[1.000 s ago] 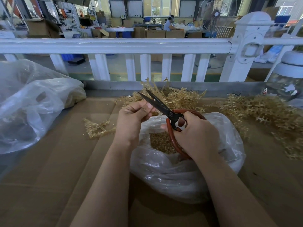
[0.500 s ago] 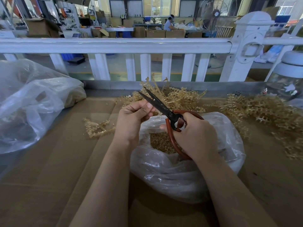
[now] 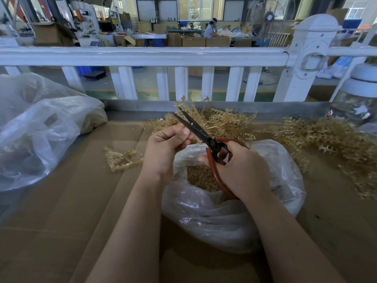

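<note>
- The right hand (image 3: 242, 170) has its fingers curled through the red loops of the scissors (image 3: 201, 132). The dark blades stand a little apart at the tips and point up and away to the left.
- The left hand (image 3: 165, 148) pinches a small pale sprue piece (image 3: 197, 141) between thumb and fingertips, just beside the lower blade and above the open bag (image 3: 214, 221).
- Likely slip: the pinching fingertips sit very near the cutting edge, so a hasty close could nick them.
- A snipped bit could also fly past the bag's mouth onto the cardboard (image 3: 61, 221) — the cut is made near the rim, not over the middle.
- The piece is tiny, and a loose pinch may drop it whole among the cut bits (image 3: 200, 176).
- Count: one pair of scissors; two hands, both occupied.
- Two plastic bags — the open one under the hands and a larger crumpled bag (image 3: 40, 129) to the left.
- Two heaps of uncut sprue, the middle heap (image 3: 224, 123) and the right heap (image 3: 336, 139), plus one loose branch (image 3: 120, 160) lying apart on the left.
</note>
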A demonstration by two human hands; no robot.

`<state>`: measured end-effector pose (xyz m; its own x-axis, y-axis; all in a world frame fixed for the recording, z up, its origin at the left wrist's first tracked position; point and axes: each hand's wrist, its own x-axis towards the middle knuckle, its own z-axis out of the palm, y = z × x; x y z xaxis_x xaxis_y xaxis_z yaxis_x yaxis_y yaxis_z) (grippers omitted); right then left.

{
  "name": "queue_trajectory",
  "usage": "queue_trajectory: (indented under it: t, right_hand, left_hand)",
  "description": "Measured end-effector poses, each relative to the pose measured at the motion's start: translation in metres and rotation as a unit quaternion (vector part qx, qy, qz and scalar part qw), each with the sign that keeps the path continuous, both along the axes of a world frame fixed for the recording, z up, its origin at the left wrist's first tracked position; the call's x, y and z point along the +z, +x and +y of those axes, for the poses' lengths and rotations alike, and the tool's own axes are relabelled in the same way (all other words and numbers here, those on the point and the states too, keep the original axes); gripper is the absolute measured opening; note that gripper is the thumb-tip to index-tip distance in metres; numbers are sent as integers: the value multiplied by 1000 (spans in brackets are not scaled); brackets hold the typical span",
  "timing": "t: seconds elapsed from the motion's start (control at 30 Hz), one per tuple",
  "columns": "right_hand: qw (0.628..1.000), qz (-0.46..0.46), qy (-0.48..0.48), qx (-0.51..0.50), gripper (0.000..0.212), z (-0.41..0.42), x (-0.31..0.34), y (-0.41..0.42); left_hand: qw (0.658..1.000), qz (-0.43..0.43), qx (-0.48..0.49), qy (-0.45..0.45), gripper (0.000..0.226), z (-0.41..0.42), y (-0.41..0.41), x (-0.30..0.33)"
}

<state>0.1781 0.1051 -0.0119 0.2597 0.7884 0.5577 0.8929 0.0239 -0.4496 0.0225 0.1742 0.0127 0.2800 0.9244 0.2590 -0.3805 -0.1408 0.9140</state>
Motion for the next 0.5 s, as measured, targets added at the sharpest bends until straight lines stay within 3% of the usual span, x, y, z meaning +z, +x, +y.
queue_trajectory:
  t: [0.5]
  right_hand:
    - [1000,13,5,7,64,-1,1,-1]
  left_hand:
    - [1000,-7,-9,-2,32,1,-1,-1]
